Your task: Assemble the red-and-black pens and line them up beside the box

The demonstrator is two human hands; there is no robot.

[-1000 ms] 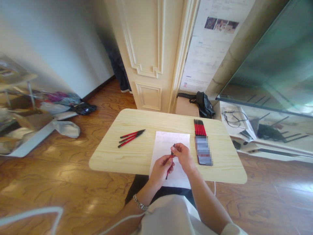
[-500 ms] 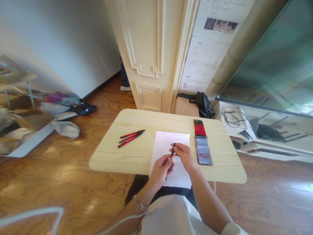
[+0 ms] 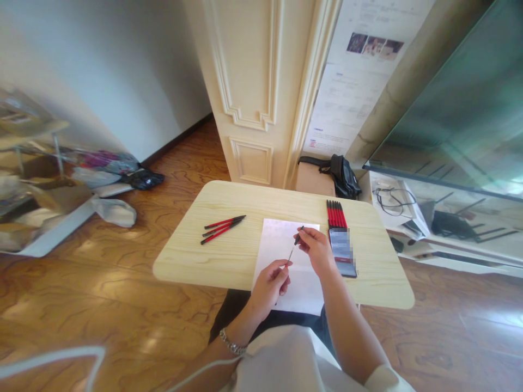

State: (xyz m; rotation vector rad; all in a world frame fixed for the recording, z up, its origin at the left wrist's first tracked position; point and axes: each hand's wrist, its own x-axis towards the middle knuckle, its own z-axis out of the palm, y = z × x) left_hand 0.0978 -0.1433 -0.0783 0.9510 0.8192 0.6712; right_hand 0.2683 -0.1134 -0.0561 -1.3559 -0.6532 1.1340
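With right hand (image 3: 317, 247), pinching the black end (image 3: 297, 239) of a pen (image 3: 291, 255) above the paper (image 3: 305, 286); with left hand (image 3: 269, 283), gripping the barrel (image 3: 289, 264). Looks like mid-split or mid-join, honestly can't tell which. Calls for keeping both parts lined up with the refill (image 3: 292, 252). Can't see most of the barrel, or read the blurred phone (image 3: 340, 247) right of the paper.

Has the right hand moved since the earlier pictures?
Yes: the right hand has shifted rightward, closer to the phone lying on the table.
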